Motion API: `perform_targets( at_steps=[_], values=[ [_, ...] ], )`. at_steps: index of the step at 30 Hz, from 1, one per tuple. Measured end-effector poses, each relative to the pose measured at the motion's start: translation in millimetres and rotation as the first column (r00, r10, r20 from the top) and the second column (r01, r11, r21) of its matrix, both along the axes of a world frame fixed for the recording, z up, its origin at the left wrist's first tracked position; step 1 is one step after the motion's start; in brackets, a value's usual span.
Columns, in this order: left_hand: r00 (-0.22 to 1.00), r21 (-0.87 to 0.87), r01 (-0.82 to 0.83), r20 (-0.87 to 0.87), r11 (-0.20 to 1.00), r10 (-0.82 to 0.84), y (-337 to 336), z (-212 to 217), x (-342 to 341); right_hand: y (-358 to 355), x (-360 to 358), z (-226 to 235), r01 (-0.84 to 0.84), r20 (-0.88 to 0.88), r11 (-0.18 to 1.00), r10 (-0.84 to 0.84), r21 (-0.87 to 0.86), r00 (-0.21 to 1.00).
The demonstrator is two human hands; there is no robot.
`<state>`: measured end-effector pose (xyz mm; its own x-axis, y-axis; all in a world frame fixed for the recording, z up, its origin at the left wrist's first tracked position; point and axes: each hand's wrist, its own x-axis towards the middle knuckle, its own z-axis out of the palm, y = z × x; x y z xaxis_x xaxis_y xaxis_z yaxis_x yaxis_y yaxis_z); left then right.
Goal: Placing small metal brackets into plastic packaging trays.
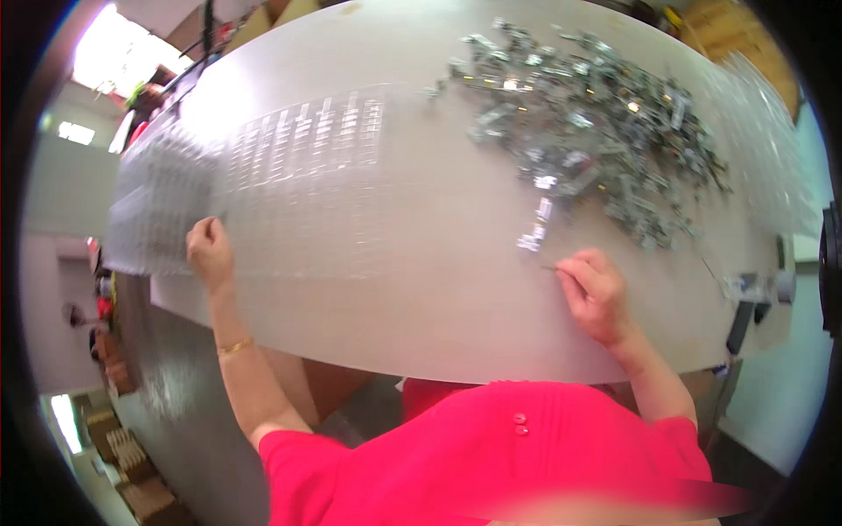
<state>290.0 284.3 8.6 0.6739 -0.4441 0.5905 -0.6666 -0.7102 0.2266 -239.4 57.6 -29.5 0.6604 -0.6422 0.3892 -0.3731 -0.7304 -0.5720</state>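
Note:
My left hand (pixel 210 252) is closed, fingertips together, at the right edge of a stack of clear plastic trays (pixel 162 232). What it pinches, if anything, is hidden. Beside it a single clear tray (pixel 303 202) with rows of small compartments lies flat on the table. My right hand (pixel 596 294) pinches a small thin dark piece (pixel 550 267) between thumb and fingers, just above the tabletop. Beyond that hand spreads a heap of small silvery metal parts (pixel 605 131). A few shiny parts (pixel 535 226) trail from the heap toward my right fingertips.
The pale table (pixel 421 289) curves across the view. A clear plastic bag or sheet (pixel 763 131) lies at its right edge, with a small clamp-like device (pixel 759 289) nearer me. Cardboard boxes (pixel 132 460) stand on the floor at lower left.

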Motion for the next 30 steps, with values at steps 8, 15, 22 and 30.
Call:
perform_targets(
  at_steps=[8, 15, 22, 30],
  values=[
    [0.838, -0.19, 0.508, -0.115, 0.84, -0.533, -93, 22, -192, -17, -4, -7, 0.166, -0.018, 0.984, -0.168, -0.063, 0.986],
    [0.574, -0.225, 0.765, -0.186, 0.604, -0.797, -130, -4, -288, -18, -3, -8, 0.136, 0.009, 0.988, -0.136, -0.077, 0.991],
    [0.402, -0.193, 0.877, -0.207, 0.44, -0.892, -145, -23, -327, -1, -56, -1, 0.193, 0.048, 0.959, -0.187, -0.207, 0.981],
    [0.301, -0.249, 0.89, -0.309, 0.382, -0.902, -129, -42, -340, 33, -173, 26, 0.566, 0.046, 0.739, -0.593, -0.364, 0.804]
  ],
)
